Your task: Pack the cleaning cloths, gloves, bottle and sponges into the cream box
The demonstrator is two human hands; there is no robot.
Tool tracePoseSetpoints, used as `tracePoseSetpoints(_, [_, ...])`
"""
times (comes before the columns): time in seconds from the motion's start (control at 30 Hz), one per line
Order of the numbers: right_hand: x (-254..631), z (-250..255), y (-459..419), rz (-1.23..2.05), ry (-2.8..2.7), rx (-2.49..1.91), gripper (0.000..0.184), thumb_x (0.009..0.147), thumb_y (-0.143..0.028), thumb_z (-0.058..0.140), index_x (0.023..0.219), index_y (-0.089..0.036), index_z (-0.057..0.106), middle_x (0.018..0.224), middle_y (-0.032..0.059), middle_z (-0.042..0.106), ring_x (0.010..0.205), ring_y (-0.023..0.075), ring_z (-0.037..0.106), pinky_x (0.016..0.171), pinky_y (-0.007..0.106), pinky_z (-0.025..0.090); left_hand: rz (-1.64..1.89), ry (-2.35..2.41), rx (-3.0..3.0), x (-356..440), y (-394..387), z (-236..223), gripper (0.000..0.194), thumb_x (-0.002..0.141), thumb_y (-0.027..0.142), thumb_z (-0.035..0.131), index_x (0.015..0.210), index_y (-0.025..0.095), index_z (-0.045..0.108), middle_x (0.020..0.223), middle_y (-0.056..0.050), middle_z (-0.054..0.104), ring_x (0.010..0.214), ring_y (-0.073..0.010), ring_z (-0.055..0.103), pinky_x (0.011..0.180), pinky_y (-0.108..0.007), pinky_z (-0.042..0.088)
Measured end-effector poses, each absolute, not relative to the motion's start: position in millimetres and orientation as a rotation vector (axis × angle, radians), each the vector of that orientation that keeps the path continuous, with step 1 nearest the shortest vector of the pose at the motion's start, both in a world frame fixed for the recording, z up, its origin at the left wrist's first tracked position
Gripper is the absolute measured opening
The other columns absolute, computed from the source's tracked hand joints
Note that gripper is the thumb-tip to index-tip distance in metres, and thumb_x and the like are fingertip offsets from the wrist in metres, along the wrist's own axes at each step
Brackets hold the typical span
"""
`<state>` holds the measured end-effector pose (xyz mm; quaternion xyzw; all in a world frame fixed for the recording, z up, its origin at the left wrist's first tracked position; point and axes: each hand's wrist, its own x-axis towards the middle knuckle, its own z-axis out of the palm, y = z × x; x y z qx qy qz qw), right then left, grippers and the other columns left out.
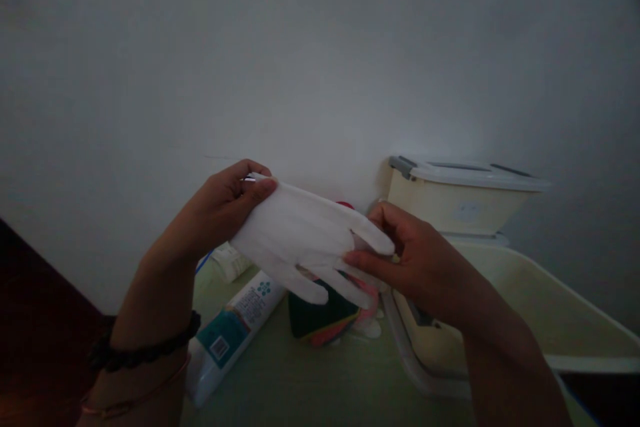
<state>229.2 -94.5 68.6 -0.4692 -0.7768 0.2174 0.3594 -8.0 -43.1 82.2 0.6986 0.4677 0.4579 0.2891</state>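
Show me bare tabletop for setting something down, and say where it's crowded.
The green tabletop shows bare at its near side, between the white-and-teal tube and the cream tub, in front of the dark green item. It is crowded around that item, where the held white glove hides part of the view.

The glove [295, 227] looks like thin cloth, matt and faintly creased. Smooth plastic makes up the tube [233, 340], which has a slight sheen, and the tub [530, 293] and box [445, 203], both dull and even. The wall [300, 67] looks flat and matt; the surface [280, 387] is smooth, its material unclear.
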Motion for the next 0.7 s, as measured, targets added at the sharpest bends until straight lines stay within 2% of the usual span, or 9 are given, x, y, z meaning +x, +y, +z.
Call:
tracePoseSetpoints(0.1, [228.9,68.1,-93.8,0.683,-1.979,-1.144,0.022,0.075,-0.026,0.065,0.088,-0.021,0.048,0.078,-0.0041,0.055,0.065,0.0095,0.053,0.054,0.02,0.042,1.234,1.262,1.884,-8.7,-40.9,80.8,0.021,0.08,0.04,0.056,0.085,0.021,0.052,0.053,0.005,0.051,0.038,-0.0088,0.046,0.034,-0.015,0.03])
tracePoseSetpoints(0.17, [228.8,69.0,-93.7,0.781,-1.979,-1.094,0.029,0.077,-0.024,0.064,0.101,-0.023,0.048,0.09,-0.0016,0.06,0.078,0.0121,0.059,0.062,0.021,0.046,1.231,1.26,1.885,-8.9,-40.1,79.7,0.022,0.08,0.042,0.056,0.086,0.021,0.052,0.053,0.005,0.052,0.039,-0.0092,0.047,0.034,-0.015,0.031])
tracePoseSetpoints(0.23, [228.9,70.7,-94.3,0.771,-2.017,-1.092,0.031,0.077,-0.024,0.063,0.106,-0.024,0.05,0.094,-0.0009,0.062,0.083,0.0135,0.06,0.066,0.023,0.047,1.231,1.247,1.88,-8.7,-40.2,79.0,0.023,0.08,0.042,0.056,0.087,0.021,0.052,0.054,0.005,0.053,0.039,-0.0094,0.047,0.034,-0.016,0.031])
tracePoseSetpoints(0.37, [228.0,74.2,-96.7,0.601,-2.13,-1.218,0.015,0.084,-0.032,0.055,0.091,-0.021,0.058,0.082,-0.0003,0.063,0.069,0.013,0.057,0.058,0.024,0.043,1.254,1.205,1.879,-7.6,-41.4,78.7,0.022,0.08,0.041,0.056,0.087,0.021,0.051,0.054,0.005,0.053,0.039,-0.0091,0.047,0.034,-0.015,0.029])
tracePoseSetpoints(0.43, [226.8,74.6,-97.3,0.54,-2.144,-1.253,0.019,0.088,-0.035,0.048,0.088,-0.019,0.058,0.076,-0.0001,0.061,0.065,0.0129,0.055,0.056,0.025,0.041,1.266,1.183,1.874,-6.7,-41.8,78.6,0.02,0.08,0.039,0.056,0.086,0.021,0.051,0.055,0.005,0.052,0.039,-0.0089,0.048,0.034,-0.015,0.028])
tracePoseSetpoints(0.53, [225.0,73.3,-97.0,0.504,-2.135,-1.27,0.023,0.09,-0.038,0.044,0.085,-0.019,0.055,0.078,0.0011,0.06,0.068,0.0137,0.055,0.06,0.027,0.042,1.276,1.144,1.883,-5.2,-42.5,78.6,0.018,0.08,0.037,0.055,0.086,0.021,0.051,0.054,0.005,0.052,0.039,-0.0085,0.048,0.033,-0.015,0.029])
tracePoseSetpoints(0.7, [223.0,72.0,-99.6,0.729,-2.082,-1.2,0.032,0.088,-0.05,0.042,0.087,-0.02,0.05,0.079,0.0011,0.059,0.068,0.0133,0.054,0.059,0.025,0.042,1.26,1.155,1.881,-3.8,-44.7,79.9,0.017,0.081,0.035,0.055,0.086,0.02,0.051,0.055,0.005,0.053,0.038,-0.0073,0.047,0.034,-0.014,0.03])
